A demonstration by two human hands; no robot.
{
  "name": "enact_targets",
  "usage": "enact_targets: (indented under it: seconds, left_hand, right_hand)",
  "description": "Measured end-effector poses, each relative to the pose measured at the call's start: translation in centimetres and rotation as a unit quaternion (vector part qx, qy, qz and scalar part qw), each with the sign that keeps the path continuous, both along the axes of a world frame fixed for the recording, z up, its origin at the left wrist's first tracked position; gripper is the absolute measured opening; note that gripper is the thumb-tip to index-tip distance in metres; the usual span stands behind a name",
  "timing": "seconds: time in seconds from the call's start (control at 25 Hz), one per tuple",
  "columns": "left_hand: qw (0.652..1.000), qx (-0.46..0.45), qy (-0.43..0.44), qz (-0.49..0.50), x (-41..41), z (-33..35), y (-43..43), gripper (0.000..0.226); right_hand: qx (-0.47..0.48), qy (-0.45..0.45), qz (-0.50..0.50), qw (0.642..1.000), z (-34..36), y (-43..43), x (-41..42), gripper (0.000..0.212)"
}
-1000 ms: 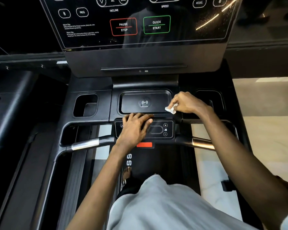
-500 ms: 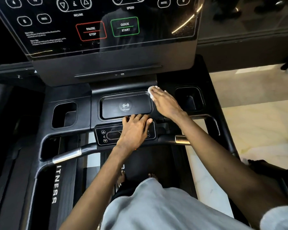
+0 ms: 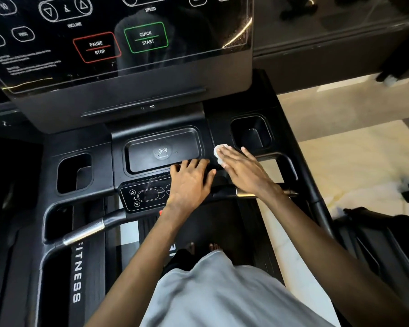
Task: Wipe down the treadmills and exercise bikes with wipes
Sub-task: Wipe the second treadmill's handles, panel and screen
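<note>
where the white wipe (image 3: pixel 220 151) lies, on the black ledge of the treadmill (image 3: pixel 213 131) between the charging tray (image 3: pixel 142 162) and the right cup holder (image 3: pixel 250 132), i see the right hand (image 3: pixel 242 172) pressing it flat with straight fingers. only the wipe's crumpled edge shows past the fingertips. the left hand (image 3: pixel 190 182) rests just beside, palm down with fingers loosely spread, its tips on the tray's front rim and its heel over the small incline panel (image 3: pixel 143 197). i cannot tell whether the two hands touch. below them runs the handlebar (image 3: pixel 85 231) with its silver grip. the left cup holder (image 3: pixel 73 173) sits well apart. above, the display (image 3: pixel 187 55) shows a red pause stop button and a green quick start button.
</note>
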State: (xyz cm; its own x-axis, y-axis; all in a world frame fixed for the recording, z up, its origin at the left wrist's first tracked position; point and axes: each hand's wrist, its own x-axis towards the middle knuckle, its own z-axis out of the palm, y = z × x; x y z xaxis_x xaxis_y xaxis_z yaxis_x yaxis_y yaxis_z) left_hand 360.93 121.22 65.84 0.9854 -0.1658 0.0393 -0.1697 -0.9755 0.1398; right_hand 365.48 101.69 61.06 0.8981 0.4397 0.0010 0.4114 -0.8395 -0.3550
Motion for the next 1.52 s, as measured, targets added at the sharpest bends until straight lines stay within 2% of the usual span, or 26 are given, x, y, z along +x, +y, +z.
enact_targets:
  seconds: [0.12,0.16,0.28,0.36,0.52,0.64,0.72,0.84,0.92,1.0,1.04,1.16,1.28,1.48,1.52]
  left_hand:
    - [1.000,0.021,0.000,0.000,0.1,0.1,0.0,0.040]
    - [1.000,0.027,-0.005,0.001,0.0,0.1,-0.1,0.038]
    - [0.999,0.029,-0.024,-0.006,-0.2,0.1,-0.3,0.035]
    - [0.999,0.024,-0.025,-0.006,-0.2,0.1,-0.2,0.034]
    - [1.000,0.020,0.007,-0.006,-0.1,0.5,-0.3,0.036]
    - [0.997,0.033,0.071,-0.013,0.5,1.5,-0.3,0.041]
    - [0.995,0.028,0.088,-0.036,1.6,1.8,-0.1,0.042]
    - [0.991,-0.023,0.085,-0.102,3.3,2.0,0.3,0.037]
    - [0.987,-0.025,0.093,-0.129,4.2,2.0,0.3,0.039]
    - [0.985,-0.014,0.114,-0.132,4.7,1.8,0.5,0.044]
    - [0.983,-0.013,0.126,-0.130,4.8,1.7,0.6,0.046]
    - [0.980,-0.029,0.152,-0.123,5.1,1.3,0.8,0.048]
    - [0.978,-0.049,0.162,-0.118,5.2,1.3,0.8,0.046]
    - [0.975,-0.068,0.178,-0.112,5.3,1.1,1.2,0.047]
    - [0.975,-0.072,0.180,-0.112,5.2,1.1,1.2,0.046]
  right_hand:
    - [0.005,0.017,-0.129,0.991,-0.9,-1.8,-1.2,0.051]
    - [0.016,0.024,-0.140,0.990,-1.0,-1.8,-1.6,0.051]
    - [0.032,0.014,-0.073,0.997,-0.7,-0.4,-1.9,0.053]
    - [0.014,-0.001,-0.086,0.996,-0.8,-0.8,-1.8,0.050]
    - [0.008,-0.001,-0.270,0.963,-1.7,-3.9,-2.6,0.052]
    - [0.090,-0.002,-0.333,0.938,-1.8,-2.8,-2.9,0.049]
    - [0.188,-0.012,-0.405,0.895,-1.3,-1.7,-2.6,0.042]
    - [0.317,0.033,-0.525,0.789,-0.9,-0.2,-2.0,0.033]
    - [0.443,0.116,-0.570,0.682,-0.1,0.4,-1.0,0.034]
    - [0.595,0.165,-0.560,0.552,0.5,0.3,0.1,0.037]
    - [0.620,0.166,-0.564,0.519,0.5,0.0,0.4,0.034]
    - [0.576,0.196,-0.599,0.520,0.2,1.9,0.3,0.015]
    - [0.611,0.272,-0.553,0.496,0.4,5.7,-0.3,0.031]
    - [0.625,0.266,-0.570,0.463,1.4,4.9,0.1,0.025]
    - [0.614,0.248,-0.586,0.468,1.1,4.0,0.3,0.023]
